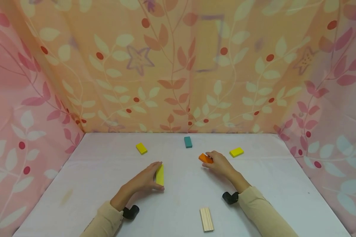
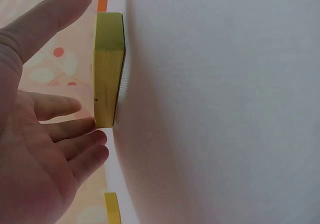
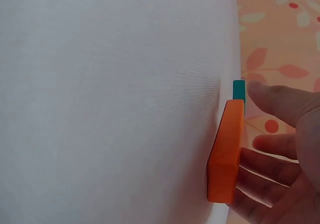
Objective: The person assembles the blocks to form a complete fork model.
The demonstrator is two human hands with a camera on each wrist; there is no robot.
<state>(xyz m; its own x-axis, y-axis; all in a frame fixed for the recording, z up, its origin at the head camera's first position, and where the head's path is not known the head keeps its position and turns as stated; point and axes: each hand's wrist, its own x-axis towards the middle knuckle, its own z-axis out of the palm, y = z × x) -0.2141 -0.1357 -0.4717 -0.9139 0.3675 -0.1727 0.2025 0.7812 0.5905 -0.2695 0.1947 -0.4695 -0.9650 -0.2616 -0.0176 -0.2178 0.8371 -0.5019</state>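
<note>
My left hand (image 1: 149, 177) spreads thumb and fingers around a yellow block (image 1: 160, 175) on the white cloth. In the left wrist view, fingertips reach the far end of this yellow block (image 2: 107, 74), while the thumb stands apart from its near end. On the other side, my right hand (image 1: 221, 163) is around an orange block (image 1: 205, 158). The right wrist view shows fairly straight fingers (image 3: 270, 166) along one side of the orange block (image 3: 225, 151), the thumb raised off its end. A teal block (image 1: 188, 142) lies just beyond that hand.
Small yellow blocks lie at the back left (image 1: 141, 148) and back right (image 1: 236, 152). A plain wooden block (image 1: 206, 219) is near the front, between the forearms. Floral curtains (image 1: 172, 65) enclose the white-covered table (image 1: 178, 200) at the back and sides.
</note>
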